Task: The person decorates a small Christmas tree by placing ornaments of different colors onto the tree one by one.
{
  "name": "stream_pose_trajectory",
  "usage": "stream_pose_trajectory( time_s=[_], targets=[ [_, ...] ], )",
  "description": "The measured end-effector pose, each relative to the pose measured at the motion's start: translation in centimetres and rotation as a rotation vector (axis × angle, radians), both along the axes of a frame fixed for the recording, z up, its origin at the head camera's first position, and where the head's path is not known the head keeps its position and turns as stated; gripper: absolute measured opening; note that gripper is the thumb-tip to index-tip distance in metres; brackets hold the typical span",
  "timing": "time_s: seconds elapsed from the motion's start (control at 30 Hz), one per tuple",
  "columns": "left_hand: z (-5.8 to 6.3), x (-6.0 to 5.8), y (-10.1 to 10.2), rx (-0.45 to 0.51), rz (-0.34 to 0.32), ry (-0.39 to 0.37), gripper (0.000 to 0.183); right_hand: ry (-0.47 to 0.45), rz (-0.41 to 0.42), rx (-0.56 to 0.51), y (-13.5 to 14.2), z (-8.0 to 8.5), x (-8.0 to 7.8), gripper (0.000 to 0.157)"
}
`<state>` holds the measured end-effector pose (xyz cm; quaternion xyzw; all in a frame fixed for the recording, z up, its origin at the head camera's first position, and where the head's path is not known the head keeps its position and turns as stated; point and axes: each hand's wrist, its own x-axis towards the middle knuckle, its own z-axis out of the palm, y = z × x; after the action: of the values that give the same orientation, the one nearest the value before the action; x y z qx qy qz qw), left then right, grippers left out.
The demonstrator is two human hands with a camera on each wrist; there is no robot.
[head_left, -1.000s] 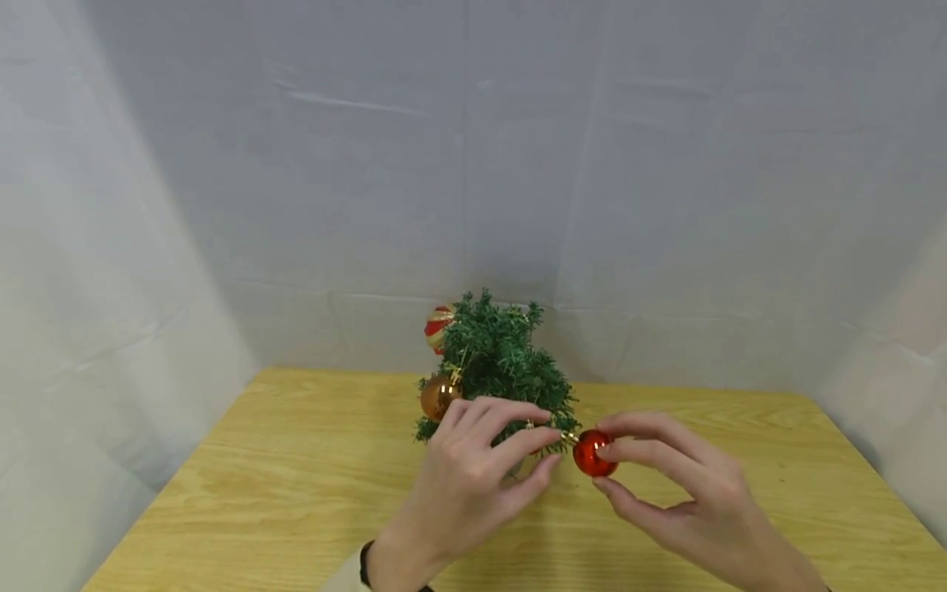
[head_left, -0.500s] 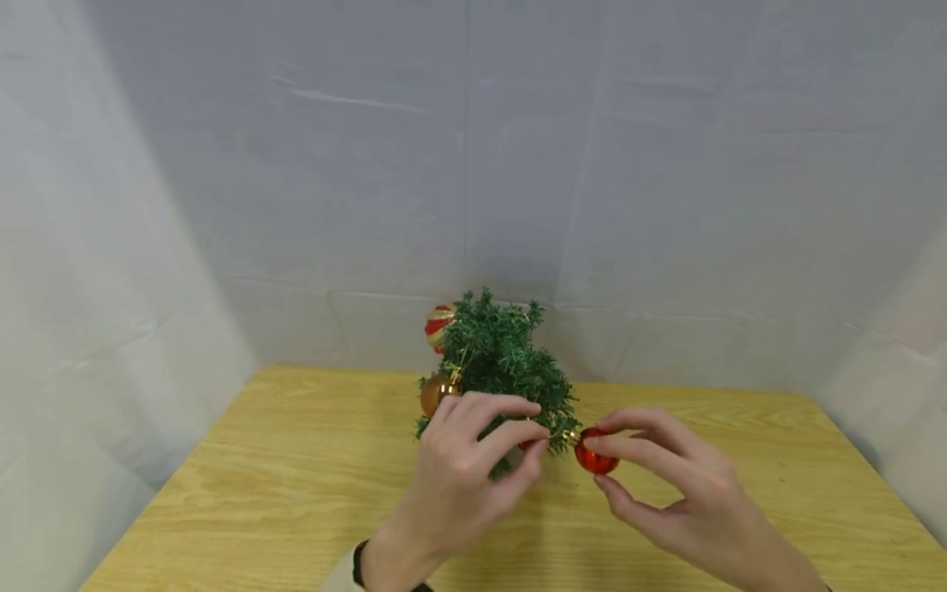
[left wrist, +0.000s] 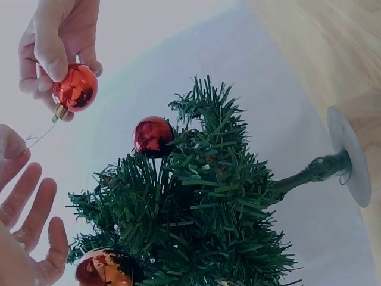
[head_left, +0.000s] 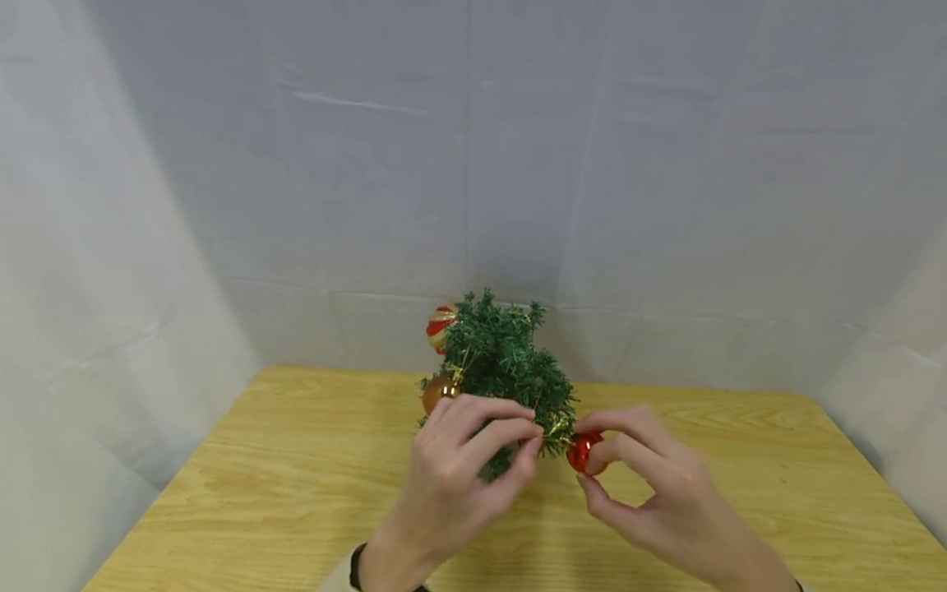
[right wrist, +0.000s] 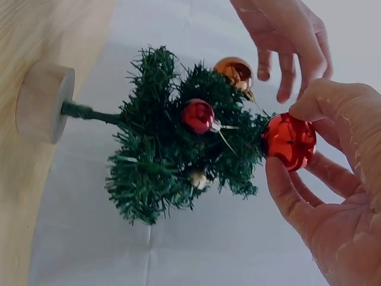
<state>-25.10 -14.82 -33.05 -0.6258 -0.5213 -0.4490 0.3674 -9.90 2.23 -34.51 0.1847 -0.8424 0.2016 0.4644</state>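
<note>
My right hand (head_left: 666, 489) holds a shiny red bauble (head_left: 584, 454) between thumb and fingers, to the right of a small green artificial Christmas tree (head_left: 510, 353). From the bauble's gold cap runs a thin hanging string (left wrist: 40, 138), whose far end my left hand (head_left: 459, 477) pinches between thumb and index finger. The left hand's other fingers are spread loosely in the left wrist view. On the tree hang a darker red bauble (right wrist: 197, 115), an orange-gold bauble (right wrist: 235, 72) and a red-and-gold striped bauble (head_left: 440, 329). In the head view the left hand partly hides the tree's lower branches.
The tree stands on a round wooden base (right wrist: 44, 102) on the light wood table (head_left: 259, 469). A small pale bauble (right wrist: 198, 179) shows among its branches. White-grey sheeting (head_left: 473, 164) hangs behind the table and at both sides.
My left fingers have closed on the string and drawn slightly left. The right hand has moved left with the red bauble, closer to the tree. The tree stays in place.
</note>
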Motion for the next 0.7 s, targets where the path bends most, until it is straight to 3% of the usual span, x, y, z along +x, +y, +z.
stream_pose_trajectory(
  time_s=[0.43, 0.7],
  targets=[
    [0.1, 0.2, 0.1, 0.057, -0.008, 0.061, 0.016, -0.112, -0.052, -0.059, -1.2, -0.5, -0.6, 0.026],
    [-0.3, 0.5, 0.1, 0.048, 0.062, 0.085, 0.019, 0.024, -0.056, -0.019, -1.7, -0.8, -2.0, 0.022]
  ],
)
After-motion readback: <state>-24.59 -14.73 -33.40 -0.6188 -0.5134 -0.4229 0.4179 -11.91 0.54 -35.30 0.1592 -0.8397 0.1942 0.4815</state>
